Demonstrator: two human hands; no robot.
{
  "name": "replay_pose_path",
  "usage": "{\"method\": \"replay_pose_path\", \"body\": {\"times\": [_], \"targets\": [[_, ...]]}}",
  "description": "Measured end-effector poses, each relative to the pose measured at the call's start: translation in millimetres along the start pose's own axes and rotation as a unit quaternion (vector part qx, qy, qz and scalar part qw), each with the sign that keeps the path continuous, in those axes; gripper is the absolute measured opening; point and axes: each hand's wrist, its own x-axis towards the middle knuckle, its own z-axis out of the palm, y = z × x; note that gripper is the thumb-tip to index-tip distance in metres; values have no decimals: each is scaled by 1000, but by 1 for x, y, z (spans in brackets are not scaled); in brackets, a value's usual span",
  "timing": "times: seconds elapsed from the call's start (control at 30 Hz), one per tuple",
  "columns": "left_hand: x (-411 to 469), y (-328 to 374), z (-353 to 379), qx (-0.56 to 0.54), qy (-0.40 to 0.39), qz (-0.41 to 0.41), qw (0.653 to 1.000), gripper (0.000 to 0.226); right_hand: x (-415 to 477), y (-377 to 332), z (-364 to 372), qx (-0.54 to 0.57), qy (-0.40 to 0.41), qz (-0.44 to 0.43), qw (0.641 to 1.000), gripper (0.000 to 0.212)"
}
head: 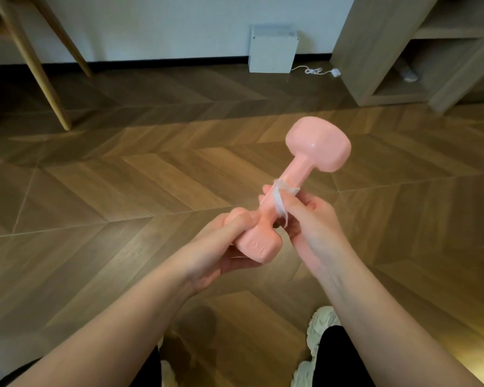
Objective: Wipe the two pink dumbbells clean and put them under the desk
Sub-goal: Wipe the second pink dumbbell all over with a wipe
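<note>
Dumbbell [299, 174] above floor [123, 177], tilted: far head up-right, near head low-left. Left hand [229, 247] grips near head; right hand [310, 227] pinches wipe [280, 199] round handle. Behind: box [271, 51] against wall, cable [313, 70] just right of it. Shelf [375, 51] far right, legs [37, 71] far left. Shoe [319, 331] under right forearm.

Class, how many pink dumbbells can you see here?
1. The pink dumbbell is gripped by the left hand and right hand above the floor; another may be out of view.

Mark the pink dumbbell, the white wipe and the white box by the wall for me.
pink dumbbell [317, 145]: head view, on its far end.
white wipe [279, 202]: head view, on the strip across the handle.
white box [273, 50]: head view, on its front face.
</note>
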Motion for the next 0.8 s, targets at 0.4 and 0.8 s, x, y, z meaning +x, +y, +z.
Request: {"method": "replay_pose_path", "body": {"times": [0.4,0.8], "targets": [[-3,-5,12,138,119,82,980,75,5,-14,-9,164,46,-15,985,23],[-6,0,18,296,206,238,902,66,-7,-16,-8,285,64,17,956,19]]}}
